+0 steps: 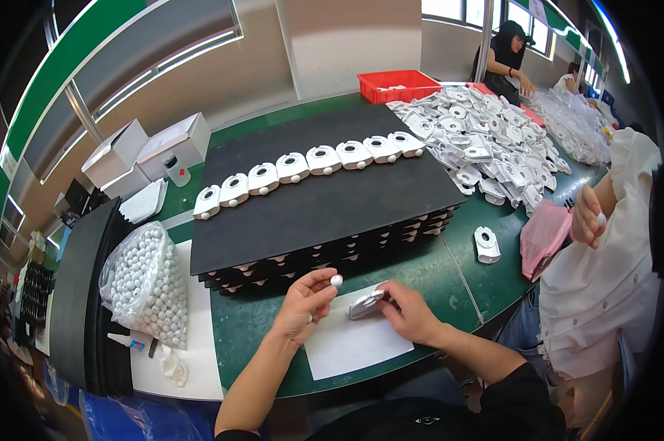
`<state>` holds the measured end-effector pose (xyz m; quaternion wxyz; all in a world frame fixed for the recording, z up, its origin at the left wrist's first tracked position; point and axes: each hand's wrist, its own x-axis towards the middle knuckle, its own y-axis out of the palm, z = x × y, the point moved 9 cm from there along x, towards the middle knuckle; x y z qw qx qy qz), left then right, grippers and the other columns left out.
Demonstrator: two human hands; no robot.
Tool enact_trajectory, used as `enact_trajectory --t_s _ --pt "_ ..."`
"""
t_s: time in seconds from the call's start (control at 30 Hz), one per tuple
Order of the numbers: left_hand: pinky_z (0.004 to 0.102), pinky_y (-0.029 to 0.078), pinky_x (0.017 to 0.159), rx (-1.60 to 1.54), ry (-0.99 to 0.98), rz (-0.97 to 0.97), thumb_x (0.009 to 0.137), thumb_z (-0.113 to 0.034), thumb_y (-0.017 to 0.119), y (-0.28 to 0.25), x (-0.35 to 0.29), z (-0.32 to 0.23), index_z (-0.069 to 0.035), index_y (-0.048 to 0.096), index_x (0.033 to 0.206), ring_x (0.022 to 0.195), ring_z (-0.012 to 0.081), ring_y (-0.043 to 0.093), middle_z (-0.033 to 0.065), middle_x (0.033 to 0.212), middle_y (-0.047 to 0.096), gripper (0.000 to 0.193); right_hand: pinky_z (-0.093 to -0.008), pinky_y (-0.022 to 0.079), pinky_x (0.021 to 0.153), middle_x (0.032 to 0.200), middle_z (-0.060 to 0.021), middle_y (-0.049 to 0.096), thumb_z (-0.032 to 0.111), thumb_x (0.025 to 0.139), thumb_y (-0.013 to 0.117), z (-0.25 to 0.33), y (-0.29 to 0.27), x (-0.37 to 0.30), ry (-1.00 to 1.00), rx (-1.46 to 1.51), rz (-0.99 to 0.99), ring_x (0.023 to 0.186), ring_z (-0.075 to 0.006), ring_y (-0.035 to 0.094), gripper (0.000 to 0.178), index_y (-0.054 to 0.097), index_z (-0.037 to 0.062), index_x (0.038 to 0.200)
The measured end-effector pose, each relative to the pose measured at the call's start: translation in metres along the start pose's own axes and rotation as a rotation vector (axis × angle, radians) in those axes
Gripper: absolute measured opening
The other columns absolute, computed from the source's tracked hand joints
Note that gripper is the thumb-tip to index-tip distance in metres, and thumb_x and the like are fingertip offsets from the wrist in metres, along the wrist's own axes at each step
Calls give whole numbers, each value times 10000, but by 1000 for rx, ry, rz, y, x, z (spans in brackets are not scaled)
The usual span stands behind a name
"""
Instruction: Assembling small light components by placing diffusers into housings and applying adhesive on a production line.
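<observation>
My left hand [307,303] pinches a small white ball [336,281] between thumb and fingertips. In my right hand [414,317] is a white plastic housing [364,303], gripped at its right end and tilted above a white sheet of paper [354,356]. Ball and housing are apart. Just beyond my hands stands a stack of black boards [325,213]. On its top board runs a slanting row of several similar housings [322,159], with balls visible at their near ends.
Left of me are a clear bag of white balls [144,283], a small glue bottle [126,341] and upright black boards [75,294]. Back right lies a heap of white housings [486,140] near a red crate [398,87]. At right, a co-worker's hand [588,218] holds a ball near a pink mesh pouch [545,235].
</observation>
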<state>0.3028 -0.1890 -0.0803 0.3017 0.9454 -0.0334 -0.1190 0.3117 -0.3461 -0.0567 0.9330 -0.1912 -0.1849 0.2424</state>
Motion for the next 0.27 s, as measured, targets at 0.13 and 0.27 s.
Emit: enact_trajectory --t_s 0.13,0.27 --pt "154 283 436 41 -6 2 747 -5 644 -1 0 1 -67 574 1020 555 25 418 13 890 604 288 -294 444 618 810 -101 558 -15 797 533 11 3 0 -66 -60 -7 719 -192 558 136 501 15 926" --pt "163 310 443 116 0 26 750 -20 647 3 -1 3 -100 574 1046 565 35 446 40 977 619 316 -325 478 705 960 -85 566 85 862 540 -27 7 -1 162 609 2 739 -249 562 190 461 75 1034"
